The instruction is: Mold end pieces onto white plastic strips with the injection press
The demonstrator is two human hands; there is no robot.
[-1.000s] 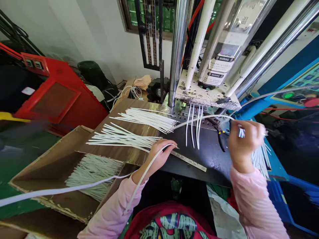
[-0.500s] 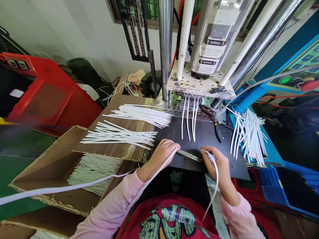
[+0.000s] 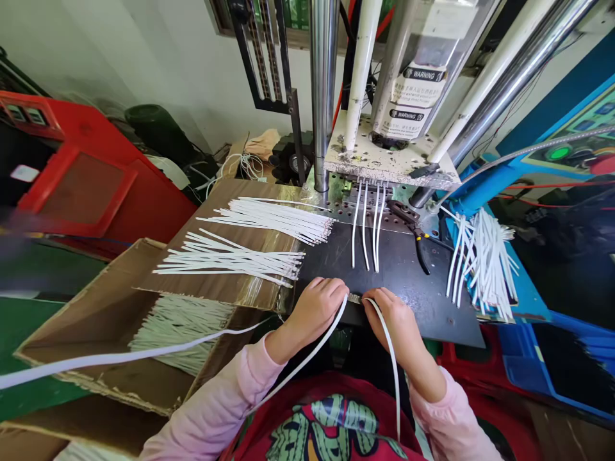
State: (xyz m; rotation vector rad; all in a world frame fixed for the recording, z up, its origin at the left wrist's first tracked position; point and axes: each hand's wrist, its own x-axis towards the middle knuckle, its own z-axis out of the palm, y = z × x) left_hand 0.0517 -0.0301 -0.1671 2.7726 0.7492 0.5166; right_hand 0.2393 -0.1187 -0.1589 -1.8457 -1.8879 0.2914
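Observation:
My left hand (image 3: 321, 306) is closed on the end of a white cable (image 3: 312, 354), which trails down toward my shirt. My right hand (image 3: 391, 320) grips a second white cable (image 3: 394, 368) that curves down over my lap. Between the two hands shows a short piece of a metal bar (image 3: 354, 298), at the front edge of the black work plate (image 3: 327, 269). The fingers of both hands touch or nearly touch this bar; its ends are hidden under them. Beyond them, several white cables (image 3: 377, 237) stick out from under the press (image 3: 389, 160).
Two bundles of white cables (image 3: 230, 257) lie on a brown board (image 3: 211, 294) at left, above a cardboard box (image 3: 91, 326) holding more. Pliers (image 3: 419, 246) rest right of the press. Another cable pile (image 3: 487, 262) lies on the blue ledge (image 3: 531, 301). A white strand (image 3: 144, 354) crosses the box.
My right hand has moved left, close to my left hand, with its cable. Less of the metal bar shows between them. The cables at the press stay put.

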